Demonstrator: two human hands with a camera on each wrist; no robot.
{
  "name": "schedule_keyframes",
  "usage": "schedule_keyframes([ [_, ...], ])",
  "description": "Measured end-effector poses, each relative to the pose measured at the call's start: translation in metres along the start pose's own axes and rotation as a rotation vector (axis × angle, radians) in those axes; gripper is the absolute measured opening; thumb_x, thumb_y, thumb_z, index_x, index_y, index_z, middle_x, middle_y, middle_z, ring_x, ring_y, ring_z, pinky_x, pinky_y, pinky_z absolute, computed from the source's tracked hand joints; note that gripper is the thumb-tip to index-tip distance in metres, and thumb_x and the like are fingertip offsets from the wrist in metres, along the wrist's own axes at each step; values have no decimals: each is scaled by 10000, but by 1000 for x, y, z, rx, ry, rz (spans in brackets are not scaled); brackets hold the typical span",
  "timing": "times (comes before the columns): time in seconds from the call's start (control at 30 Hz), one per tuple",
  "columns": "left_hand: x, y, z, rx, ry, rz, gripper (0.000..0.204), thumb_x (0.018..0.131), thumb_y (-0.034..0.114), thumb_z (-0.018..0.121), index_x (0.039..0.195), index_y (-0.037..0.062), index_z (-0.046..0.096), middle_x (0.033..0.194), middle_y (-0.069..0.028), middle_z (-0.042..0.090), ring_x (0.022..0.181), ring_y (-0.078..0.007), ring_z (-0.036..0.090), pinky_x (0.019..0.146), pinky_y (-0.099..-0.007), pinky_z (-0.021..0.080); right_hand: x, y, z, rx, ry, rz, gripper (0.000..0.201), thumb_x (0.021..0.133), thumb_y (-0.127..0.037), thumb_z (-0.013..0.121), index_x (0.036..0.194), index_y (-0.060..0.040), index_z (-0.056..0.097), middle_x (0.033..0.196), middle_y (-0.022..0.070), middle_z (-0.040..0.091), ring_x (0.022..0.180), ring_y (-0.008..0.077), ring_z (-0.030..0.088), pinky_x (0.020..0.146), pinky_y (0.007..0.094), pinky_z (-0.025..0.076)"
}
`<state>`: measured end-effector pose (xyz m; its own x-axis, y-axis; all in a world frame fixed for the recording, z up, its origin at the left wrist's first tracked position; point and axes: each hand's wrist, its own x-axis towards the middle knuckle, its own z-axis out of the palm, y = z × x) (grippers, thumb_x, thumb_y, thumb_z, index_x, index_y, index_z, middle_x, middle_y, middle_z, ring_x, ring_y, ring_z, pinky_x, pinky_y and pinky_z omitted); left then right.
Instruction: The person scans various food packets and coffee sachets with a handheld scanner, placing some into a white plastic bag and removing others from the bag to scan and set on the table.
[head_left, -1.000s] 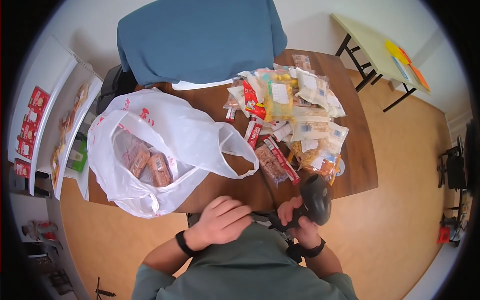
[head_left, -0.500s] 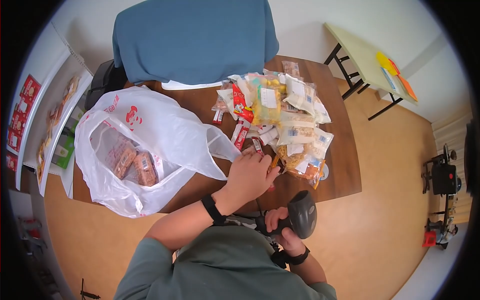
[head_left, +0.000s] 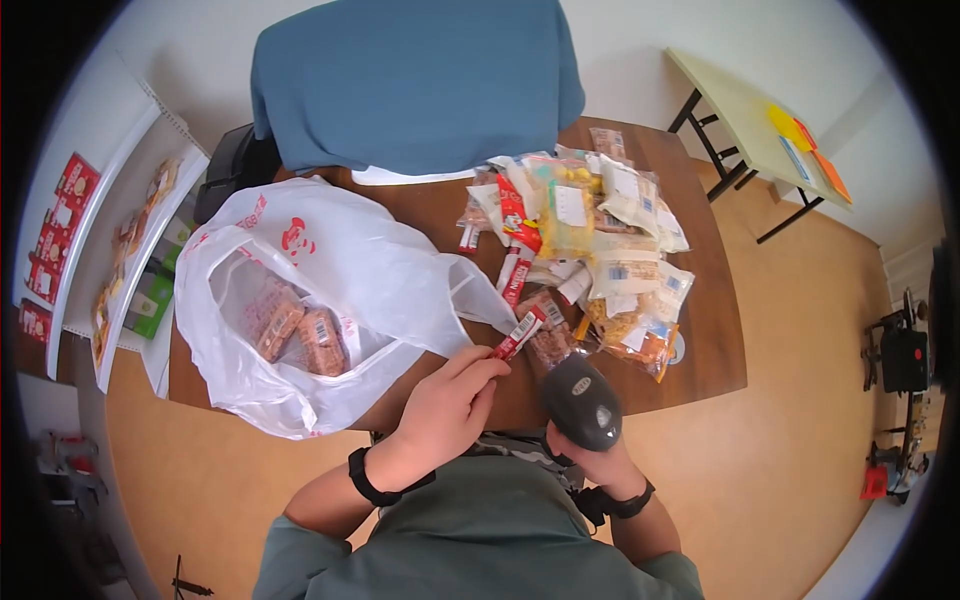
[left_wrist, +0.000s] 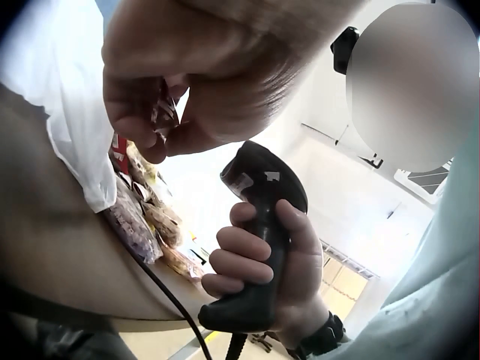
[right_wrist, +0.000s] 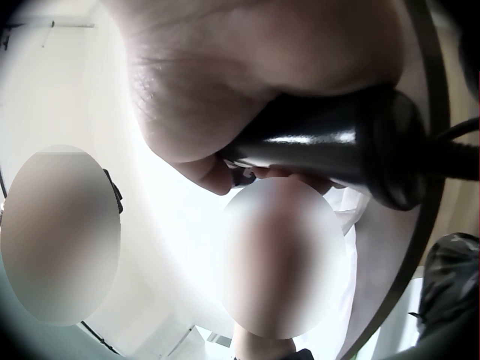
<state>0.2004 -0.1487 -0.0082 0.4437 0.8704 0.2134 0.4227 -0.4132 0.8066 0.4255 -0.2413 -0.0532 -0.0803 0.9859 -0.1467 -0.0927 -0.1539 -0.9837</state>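
My left hand [head_left: 438,408] pinches one end of a red and white coffee stick packet [head_left: 521,331], whose striped barcode end points up and right in the head view. In my right hand [left_wrist: 241,259] is a black barcode scanner [head_left: 582,404], gripped by its handle, its head close below and right of the packet. Behind the packet, a clear bag of brown crisp pieces [head_left: 553,345] lies on the wooden table [head_left: 700,370]. More red coffee sticks [head_left: 515,275] lie at the left side of a pile of snack bags [head_left: 620,270].
A white plastic carrier bag [head_left: 350,225] stands open on the left, with brown packages [head_left: 322,342] inside. A blue cloth [head_left: 420,85] covers something at the back. Shelves [head_left: 140,270] with red boxes stand far left. The scanner's cable [left_wrist: 174,296] runs along the table edge.
My left hand reached to the pile's front, took up the coffee stick that lay on the brown bag, and drew back. My right hand swung the scanner's head left toward the stick.
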Motion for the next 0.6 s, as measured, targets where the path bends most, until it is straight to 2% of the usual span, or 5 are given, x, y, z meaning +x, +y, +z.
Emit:
schedule_keyframes([
  [0.13,-10,-4,-9,17,-9,-2,215,901,3,596,1105,64,623,1098,-123,620,855,-349,645,717,-405,538,14,-7,8,-28,-88,32,350,870,49,645,1205,-19,569,823,28,605,688,118,563,627,277,454],
  [0.37,-36,-23,-17,-113,45,-112,329,892,-30,578,1205,70,566,1044,-117,611,795,-272,649,680,-363,526,11,-3,7,83,-59,160,355,812,39,735,1148,-10,634,995,42,687,887,126,638,803,299,524],
  [0.43,-50,-36,-19,-395,79,-304,425,919,-34,557,1320,82,475,1196,-76,572,775,-156,584,685,-260,484,13,-8,12,99,-60,154,329,814,49,723,1126,-6,635,966,46,682,848,129,638,772,296,525],
  [0.5,-53,-39,-30,-508,135,-261,465,915,-72,520,1337,101,432,1211,-45,536,737,-115,536,596,-240,442,13,-11,11,138,-76,111,292,812,65,701,1088,-2,635,921,58,662,785,140,627,717,294,514],
  [0.6,-61,-41,-48,-1114,550,-405,503,868,-111,469,1310,127,431,1147,-47,551,677,-104,454,465,-241,329,14,-8,18,137,-25,47,334,834,0,643,1163,1,590,851,74,631,708,150,602,643,286,483],
])
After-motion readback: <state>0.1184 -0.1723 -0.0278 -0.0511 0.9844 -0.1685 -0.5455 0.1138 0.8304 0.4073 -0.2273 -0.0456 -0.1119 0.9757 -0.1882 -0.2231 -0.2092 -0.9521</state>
